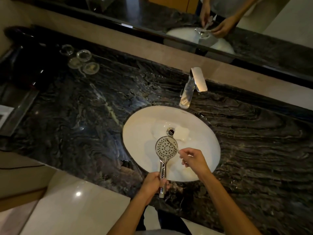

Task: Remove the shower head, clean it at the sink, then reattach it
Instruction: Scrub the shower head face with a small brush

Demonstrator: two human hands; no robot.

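A chrome shower head (166, 147) with a round white nozzle face is held face up over the near part of the white oval sink (140, 126). My left hand (153, 183) grips its chrome handle at the sink's front edge. My right hand (193, 158) pinches a thin toothbrush (174, 145) whose bristle end lies on the upper right of the nozzle face. The drain (171, 131) sits just beyond the head.
A chrome tap (193, 87) stands behind the sink on the dark marble counter (76, 107). Several glass dishes (83, 61) and a black object (25, 65) sit at the far left. A mirror (220, 22) runs along the back wall.
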